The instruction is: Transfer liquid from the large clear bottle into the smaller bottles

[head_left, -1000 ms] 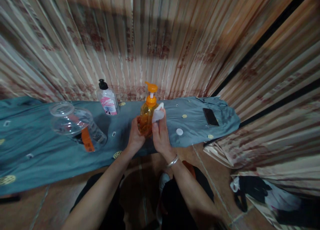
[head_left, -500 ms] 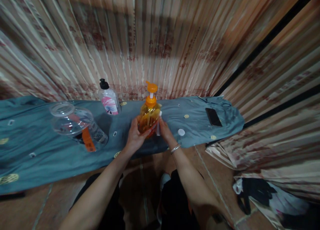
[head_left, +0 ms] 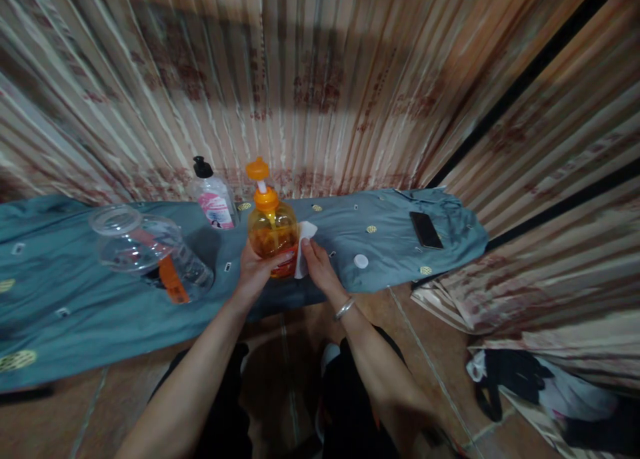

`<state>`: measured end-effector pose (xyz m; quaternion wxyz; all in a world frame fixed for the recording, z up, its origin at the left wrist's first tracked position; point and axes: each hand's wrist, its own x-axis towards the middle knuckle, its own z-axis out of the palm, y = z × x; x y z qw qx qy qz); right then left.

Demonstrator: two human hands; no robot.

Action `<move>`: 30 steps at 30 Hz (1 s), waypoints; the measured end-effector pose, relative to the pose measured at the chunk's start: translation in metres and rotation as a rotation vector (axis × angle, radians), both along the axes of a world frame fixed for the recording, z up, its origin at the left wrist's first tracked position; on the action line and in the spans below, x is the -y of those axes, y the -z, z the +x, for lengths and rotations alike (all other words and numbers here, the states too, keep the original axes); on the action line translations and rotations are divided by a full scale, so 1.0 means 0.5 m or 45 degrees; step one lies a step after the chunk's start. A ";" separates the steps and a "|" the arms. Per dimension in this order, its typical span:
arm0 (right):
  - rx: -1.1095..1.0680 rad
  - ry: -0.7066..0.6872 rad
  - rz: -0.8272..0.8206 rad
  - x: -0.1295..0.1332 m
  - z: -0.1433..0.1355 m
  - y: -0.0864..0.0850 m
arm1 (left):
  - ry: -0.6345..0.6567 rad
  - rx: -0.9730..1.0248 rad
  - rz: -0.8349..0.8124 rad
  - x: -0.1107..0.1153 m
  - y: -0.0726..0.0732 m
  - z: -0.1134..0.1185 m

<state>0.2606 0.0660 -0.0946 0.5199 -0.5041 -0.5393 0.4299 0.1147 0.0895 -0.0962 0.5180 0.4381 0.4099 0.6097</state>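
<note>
Three containers: one big clear jar (head_left: 140, 242), one black-topped pump bottle (head_left: 217, 207), one amber pump bottle (head_left: 273, 238), dip tube (head_left: 273, 222) showing inside, can't tell how full. Left hand (head_left: 253, 271) is wrapped round the amber one over the tabletop (head_left: 393, 212); right hand (head_left: 321, 267) is pinching one white tissue (head_left: 303, 254) at its side.

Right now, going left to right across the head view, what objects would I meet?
Clear plastic jar, black-topped bottle, orange pump bottle, white tissue, white disc, phone.
</note>
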 end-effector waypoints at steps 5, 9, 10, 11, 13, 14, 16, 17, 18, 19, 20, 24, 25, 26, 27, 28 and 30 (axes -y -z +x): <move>-0.207 -0.043 -0.122 -0.010 -0.015 0.019 | -0.007 0.143 -0.095 0.004 -0.018 -0.017; -0.528 -0.015 -0.343 -0.010 -0.031 0.036 | -0.014 0.224 -0.127 0.006 -0.027 -0.033; -0.641 -0.009 -0.418 -0.009 -0.035 0.037 | -0.013 0.239 -0.131 0.007 -0.030 -0.037; -0.752 -0.003 -0.495 -0.008 -0.040 0.037 | -0.013 0.251 -0.134 0.008 -0.034 -0.040; -0.919 0.005 -0.622 -0.004 -0.049 0.034 | -0.017 0.272 -0.140 0.009 -0.041 -0.046; -0.977 0.006 -0.671 -0.001 -0.055 0.032 | -0.021 0.281 -0.142 0.009 -0.044 -0.049; -1.055 -0.026 -0.749 0.009 -0.065 0.030 | -0.035 0.294 -0.140 0.008 -0.049 -0.055; -1.085 -0.056 -0.788 0.015 -0.071 0.030 | -0.045 0.298 -0.136 0.006 -0.050 -0.058; -1.114 -0.094 -0.835 0.023 -0.075 0.030 | -0.059 0.300 -0.129 0.005 -0.051 -0.062; -1.130 -0.137 -0.882 0.031 -0.079 0.031 | -0.074 0.300 -0.120 0.003 -0.052 -0.067; -1.125 -0.178 -0.917 0.039 -0.082 0.032 | -0.090 0.300 -0.111 0.001 -0.052 -0.071; -0.935 -0.241 -0.868 0.058 -0.066 0.034 | -0.141 0.292 -0.098 -0.002 -0.049 -0.089; -0.840 -0.210 -0.809 0.056 -0.055 0.032 | -0.151 0.289 -0.097 -0.002 -0.048 -0.091; -0.732 -0.156 -0.741 0.052 -0.042 0.029 | -0.161 0.284 -0.096 -0.001 -0.046 -0.092; -0.614 -0.073 -0.663 0.045 -0.028 0.024 | -0.169 0.278 -0.094 -0.001 -0.044 -0.090; -0.499 0.019 -0.572 0.037 -0.014 0.017 | -0.172 0.270 -0.092 0.000 -0.042 -0.087; -0.284 0.173 -0.378 0.018 0.007 0.001 | -0.160 0.244 -0.089 0.002 -0.036 -0.073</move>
